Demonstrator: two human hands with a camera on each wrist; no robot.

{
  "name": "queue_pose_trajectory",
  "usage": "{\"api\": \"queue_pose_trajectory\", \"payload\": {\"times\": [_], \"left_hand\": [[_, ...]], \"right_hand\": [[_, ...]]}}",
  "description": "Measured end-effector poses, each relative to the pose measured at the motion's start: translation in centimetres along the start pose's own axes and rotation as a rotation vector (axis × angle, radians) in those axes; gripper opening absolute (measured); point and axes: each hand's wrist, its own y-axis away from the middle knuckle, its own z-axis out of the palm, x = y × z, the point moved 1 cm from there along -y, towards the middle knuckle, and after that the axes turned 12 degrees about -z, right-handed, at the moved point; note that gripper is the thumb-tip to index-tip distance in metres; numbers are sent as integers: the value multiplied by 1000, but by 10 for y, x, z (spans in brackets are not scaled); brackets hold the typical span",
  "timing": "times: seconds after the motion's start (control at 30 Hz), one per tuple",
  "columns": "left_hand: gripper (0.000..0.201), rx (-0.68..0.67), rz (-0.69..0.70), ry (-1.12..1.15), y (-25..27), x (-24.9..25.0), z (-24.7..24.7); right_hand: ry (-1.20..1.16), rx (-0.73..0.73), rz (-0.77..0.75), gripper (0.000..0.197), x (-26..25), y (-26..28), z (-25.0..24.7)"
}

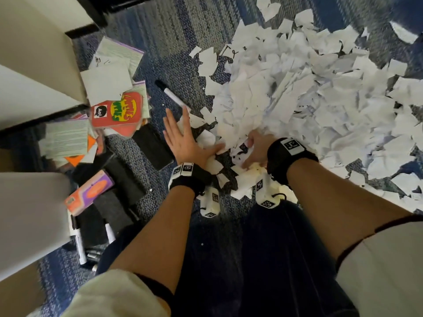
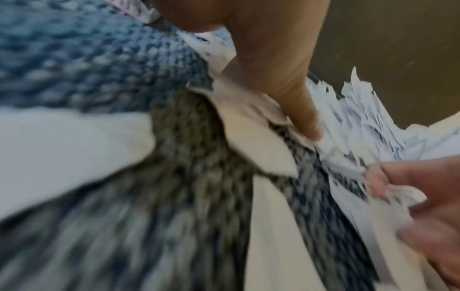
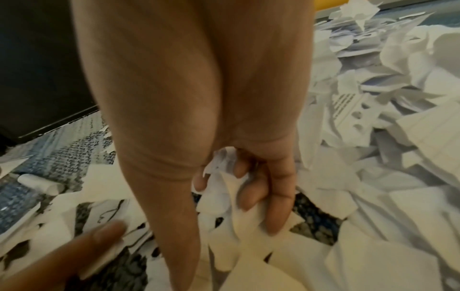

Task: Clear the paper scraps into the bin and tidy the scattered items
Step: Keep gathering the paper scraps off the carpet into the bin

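paper scraps point(image 1: 297, 92) right on carpet point(image 1: 146, 26), cards point(image 1: 116, 110) left

Torn white paper scraps point(image 1: 297, 92) heaped on carpet, cards point(image 1: 116, 110) scattered left

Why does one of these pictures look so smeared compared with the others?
Left wrist view: the blue-grey woven carpet streaks with motion blur. Head view: sharper, torn white paper scraps bright, the lap dark. Right wrist view: right hand fairly clear.
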Motion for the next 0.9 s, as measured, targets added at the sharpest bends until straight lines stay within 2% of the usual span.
{"api": "queue_pose_trajectory", "payload": {"times": [0.07,0.13,0.33,0.37,0.47,0.57,0.67,0.73,0.8,0.87,0.9], "left_hand": [[138,-22,-34,-59,-11,-5,4],[127,-63,-25,-76,-16,-12,11],[62,-142,242,200,-15,-9,32],[56,-152,277,237,-13,-6,35],[57,-239,377,360,-5,11,41],[50,-334,337,523,6,37,47],[54,-438,266,680,6,67,48],[69,-466,234,522,-2,80,48],[79,-446,294,249,-9,83,50],[68,-399,337,152,-15,80,52],[57,-361,344,148,-18,78,53]], "right_hand": [[0,14,0,73,-2,-3,1],[24,15,5,77,-5,-3,2],[53,10,18,76,-7,-7,3],[59,16,23,76,-7,-8,4],[100,33,25,76,-7,-7,6],[156,52,20,74,-4,-6,10],[193,80,5,83,-1,-7,12],[229,87,-39,80,1,-5,10],[269,81,-58,68,4,-2,11],[264,86,-55,51,8,0,11],[260,86,-58,49,9,0,12]]}}
